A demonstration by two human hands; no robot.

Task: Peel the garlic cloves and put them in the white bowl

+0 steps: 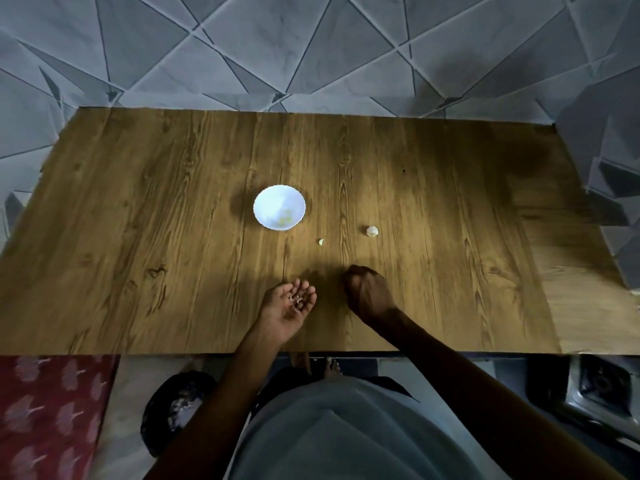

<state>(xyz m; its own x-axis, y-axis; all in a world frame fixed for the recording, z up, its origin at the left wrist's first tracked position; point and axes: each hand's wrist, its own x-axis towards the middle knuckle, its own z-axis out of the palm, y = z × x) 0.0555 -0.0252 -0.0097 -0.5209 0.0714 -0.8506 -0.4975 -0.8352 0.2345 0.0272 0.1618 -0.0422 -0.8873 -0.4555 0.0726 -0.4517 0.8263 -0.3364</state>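
A white bowl (279, 206) stands near the middle of the wooden table (138, 237) with a few pale peeled cloves in its bottom. A small loose garlic clove (321, 241) lies to the bowl's right front. Further right sits a garlic bulb piece (372, 231). My left hand (289, 308) is palm up near the table's front edge, fingers loosely cupped, with bits of garlic peel (295, 299) lying in it. Beside it, my right hand (369, 292) rests knuckles up on the table with fingers curled under; whether it holds anything is hidden.
The table's front edge runs just behind my wrists. Below it on the floor are a dark round bin (176, 407) with scraps, a red patterned cloth (48, 417) at the left and a metal object (602, 393) at the right. A tiled wall backs the table.
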